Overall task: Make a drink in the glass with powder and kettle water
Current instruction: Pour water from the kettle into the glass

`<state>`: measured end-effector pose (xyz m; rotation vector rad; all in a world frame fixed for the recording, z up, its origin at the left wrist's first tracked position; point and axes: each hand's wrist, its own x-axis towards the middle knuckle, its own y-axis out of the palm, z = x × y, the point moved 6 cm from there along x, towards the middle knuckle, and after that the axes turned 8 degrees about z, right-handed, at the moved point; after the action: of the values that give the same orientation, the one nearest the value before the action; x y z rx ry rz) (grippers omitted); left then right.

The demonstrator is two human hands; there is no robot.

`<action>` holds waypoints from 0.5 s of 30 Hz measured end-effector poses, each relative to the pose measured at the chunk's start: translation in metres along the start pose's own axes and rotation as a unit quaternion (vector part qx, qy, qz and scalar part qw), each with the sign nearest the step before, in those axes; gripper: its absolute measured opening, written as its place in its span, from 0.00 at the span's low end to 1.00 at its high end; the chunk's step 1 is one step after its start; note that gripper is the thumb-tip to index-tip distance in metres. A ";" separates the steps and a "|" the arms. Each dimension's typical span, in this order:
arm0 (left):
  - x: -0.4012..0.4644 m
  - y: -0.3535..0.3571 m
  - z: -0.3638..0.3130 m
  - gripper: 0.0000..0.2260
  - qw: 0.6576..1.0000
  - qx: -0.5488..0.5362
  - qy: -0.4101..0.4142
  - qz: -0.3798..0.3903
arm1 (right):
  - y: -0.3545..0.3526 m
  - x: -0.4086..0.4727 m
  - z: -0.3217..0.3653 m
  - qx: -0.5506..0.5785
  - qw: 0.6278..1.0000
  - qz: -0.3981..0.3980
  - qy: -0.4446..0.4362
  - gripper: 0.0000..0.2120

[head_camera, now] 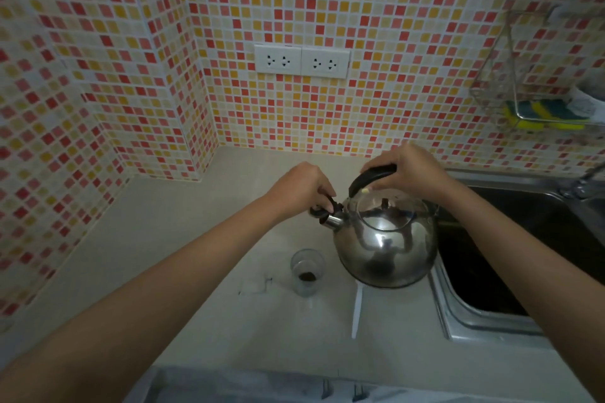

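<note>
A shiny steel kettle [386, 245] is held above the counter, its spout pointing left. My right hand [409, 170] grips its black top handle [370, 175]. My left hand [302, 186] pinches the black spout cap [324, 208] at the spout's tip. A small clear glass [307, 270] stands on the counter below and left of the kettle, with dark brown powder [307, 276] at its bottom. The spout is above and slightly right of the glass. No water is seen flowing.
A steel sink [510, 255] lies right of the kettle, with a tap [586, 183] at its far corner. A wire rack with sponges [540, 111] hangs on the tiled wall. Two sockets [301, 60] sit on the back wall. A torn sachet piece [258, 285] lies left of the glass.
</note>
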<state>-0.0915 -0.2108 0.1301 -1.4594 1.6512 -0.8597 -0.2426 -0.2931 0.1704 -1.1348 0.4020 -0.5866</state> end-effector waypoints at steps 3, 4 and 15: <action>-0.011 0.010 -0.003 0.14 1.000 0.016 0.011 0.020 | 0.006 -0.011 0.011 -0.016 1.000 0.006 -0.009 0.17; -0.016 0.013 -0.003 0.14 0.999 0.020 0.014 0.028 | 0.010 -0.015 0.016 -0.024 1.000 0.012 -0.013 0.17; -0.043 0.034 -0.009 0.14 0.997 0.043 0.024 0.059 | 0.027 -0.032 0.049 -0.113 0.992 0.048 -0.028 0.13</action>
<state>-0.1135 -0.1642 0.1093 -1.2784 1.6971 -0.8941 -0.2333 -0.2293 0.1642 -1.3377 0.4816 -0.4308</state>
